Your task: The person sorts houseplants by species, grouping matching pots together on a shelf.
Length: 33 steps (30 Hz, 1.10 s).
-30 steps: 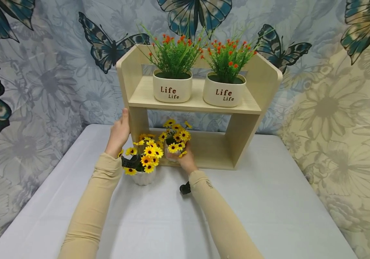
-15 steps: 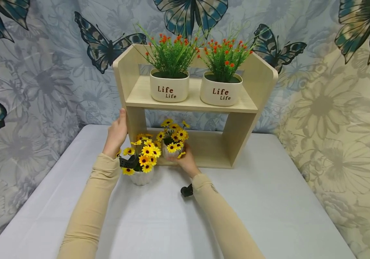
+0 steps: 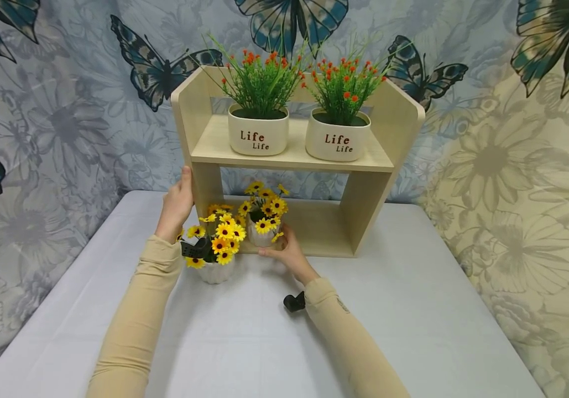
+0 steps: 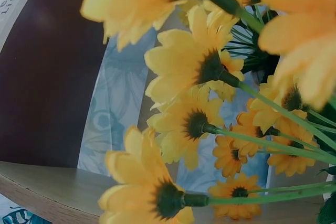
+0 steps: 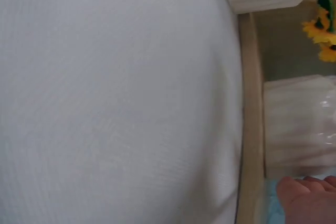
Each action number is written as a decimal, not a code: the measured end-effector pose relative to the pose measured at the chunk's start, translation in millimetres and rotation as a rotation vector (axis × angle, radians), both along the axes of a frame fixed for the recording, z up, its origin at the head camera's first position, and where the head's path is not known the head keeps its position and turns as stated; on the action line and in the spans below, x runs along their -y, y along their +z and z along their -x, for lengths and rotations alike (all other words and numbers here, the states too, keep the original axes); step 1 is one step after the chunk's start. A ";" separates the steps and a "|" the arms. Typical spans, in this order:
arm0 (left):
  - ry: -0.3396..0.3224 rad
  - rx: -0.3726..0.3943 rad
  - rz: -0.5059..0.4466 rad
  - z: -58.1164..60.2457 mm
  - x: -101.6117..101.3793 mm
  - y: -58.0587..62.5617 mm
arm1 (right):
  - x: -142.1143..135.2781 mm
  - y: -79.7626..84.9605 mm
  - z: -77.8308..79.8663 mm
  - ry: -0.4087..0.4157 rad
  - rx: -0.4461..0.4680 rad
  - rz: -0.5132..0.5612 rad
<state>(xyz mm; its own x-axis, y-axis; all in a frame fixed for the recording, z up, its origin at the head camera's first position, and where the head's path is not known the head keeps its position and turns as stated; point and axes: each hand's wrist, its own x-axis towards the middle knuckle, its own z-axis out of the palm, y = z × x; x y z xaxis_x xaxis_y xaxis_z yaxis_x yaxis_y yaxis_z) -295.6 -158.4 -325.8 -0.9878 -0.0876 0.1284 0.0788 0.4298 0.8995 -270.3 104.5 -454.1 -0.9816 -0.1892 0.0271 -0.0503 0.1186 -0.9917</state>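
A small white pot of yellow daisies (image 3: 261,236) stands on the lower board of the pale wooden shelf (image 3: 314,226), towards its left side. My right hand (image 3: 291,255) is just right of this pot, thumb and fingers spread apart. In the right wrist view, its fingers (image 5: 310,198) appear beside the pot's ribbed wall (image 5: 299,124). My left hand (image 3: 176,207) rests against the shelf's outer left side, thumb pointing up. A second daisy pot (image 3: 215,272) sits on the table before the shelf's left end. Its yellow flowers (image 4: 197,72) fill the left wrist view and hide my left hand there.
Two white "Life" pots (image 3: 258,135) with red-flowered greenery stand on the upper board. The shelf's right side panel (image 3: 371,204) bounds the lower compartment. A white cloth (image 3: 244,342) covers the table, and a butterfly-patterned backdrop (image 3: 75,121) hangs behind it.
My right hand has let go of the daisy pot on the lower board and drawn back a little to the right. The left hand keeps its place at the shelf's side.
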 end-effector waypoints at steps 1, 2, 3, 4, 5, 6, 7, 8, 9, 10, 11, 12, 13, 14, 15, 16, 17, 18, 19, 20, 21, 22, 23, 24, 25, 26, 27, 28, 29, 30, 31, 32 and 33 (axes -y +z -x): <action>0.000 -0.003 0.000 -0.1 0.2 -0.3 | -1.4 0.6 -0.5 0.010 0.010 0.001; -0.003 -0.003 -0.001 -0.3 0.3 -0.8 | -3.0 2.0 -1.8 0.023 0.022 0.006; -0.005 -0.003 -0.004 -0.5 0.4 -1.2 | -4.6 2.9 -3.0 0.032 0.034 0.008; -0.006 -0.005 -0.006 -0.4 0.4 -1.5 | -6.3 1.0 -3.4 0.035 0.033 0.006; -0.009 -0.004 -0.009 -0.5 0.4 -1.9 | -7.9 -1.6 -3.6 0.035 0.040 0.004; -0.012 -0.003 -0.011 -0.5 0.5 -2.1 | -9.1 -0.4 -6.1 0.040 0.045 0.000; -0.013 -0.001 -0.011 -0.5 0.6 -2.3 | -9.9 0.5 -9.1 0.045 0.049 -0.003; -0.014 -0.001 -0.013 -0.5 0.6 -2.3 | -10.1 1.7 -13.1 0.049 0.051 -0.007; -0.013 -0.004 -0.015 -0.2 0.9 -2.3 | -9.7 1.6 -16.6 0.051 0.051 -0.017; -0.012 -0.006 -0.015 0.1 1.1 -2.3 | -8.8 1.7 -20.1 0.056 0.055 -0.028; -0.007 -0.007 -0.014 0.3 1.2 -2.2 | -7.5 1.9 -23.6 0.063 0.062 -0.034; -0.003 -0.009 -0.013 0.5 1.3 -2.0 | -5.9 1.5 -26.8 0.071 0.065 -0.042; -0.001 -0.008 -0.011 0.7 1.4 -1.6 | -4.1 1.1 -29.7 0.080 0.071 -0.048; 0.001 -0.008 -0.008 0.8 1.3 -1.1 | -2.1 0.5 -32.4 0.092 0.074 -0.052; 0.003 -0.007 -0.005 0.9 1.3 -0.7 | 0.0 -0.5 -34.6 0.101 0.081 -0.057; 0.005 -0.004 -0.004 0.8 1.1 -0.2 | 2.1 -1.4 -36.7 0.112 0.090 -0.062; 0.005 -0.002 -0.003 0.6 0.8 0.1 | 4.1 -2.4 -38.6 0.122 0.096 -0.061; 0.003 -0.001 -0.004 0.7 0.5 0.5 | 6.1 -3.7 -40.2 0.134 0.098 -0.059; 0.001 0.000 -0.007 0.7 0.3 0.7 | 8.1 -4.9 -41.5 0.144 0.105 -0.055; 0.000 0.000 -0.005 0.6 0.1 0.7 | 10.0 -6.1 -42.8 0.157 0.107 -0.043; 0.000 -0.001 -0.007 0.8 0.1 0.7 | 12.3 -7.1 -43.9 0.167 0.110 -0.033; -0.004 0.000 -0.008 0.7 0.1 0.6 | 14.4 -8.2 -44.7 0.180 0.112 -0.020; -0.006 0.001 -0.007 0.6 0.1 0.6 | 16.7 -9.0 -45.5 0.192 0.113 -0.007; -0.008 0.002 -0.008 0.5 0.2 0.5 | 19.1 -9.8 -46.1 0.205 0.114 0.006; -0.008 0.002 -0.005 0.3 0.5 0.5 | 21.7 -10.3 -46.4 0.214 0.116 0.016; -0.009 0.002 -0.002 0.1 0.7 0.4 | 24.3 -10.8 -46.8 0.222 0.115 0.024; -0.010 0.001 -0.003 -0.1 0.9 0.4 | 27.0 -11.2 -47.0 0.228 0.115 0.027; -0.011 0.001 -0.002 -0.6 1.0 0.7 | 29.7 -11.6 -47.0 0.233 0.116 0.030; -0.009 -0.001 -0.002 -0.6 1.1 0.8 | 32.5 -11.7 -47.0 0.236 0.113 0.030; -0.010 -0.003 -0.002 -0.6 1.1 0.8 | 35.2 -11.9 -46.8 0.239 0.112 0.033; -0.010 -0.005 -0.001 -0.8 1.1 1.0 | 38.1 -12.0 -46.5 0.241 0.110 0.035; -0.011 -0.004 -0.001 -1.1 1.1 1.2 | 40.9 -12.2 -46.0 0.242 0.110 0.031; -0.010 -0.004 -0.001 -1.0 1.2 1.3 | 43.9 -12.5 -45.4 0.244 0.107 0.024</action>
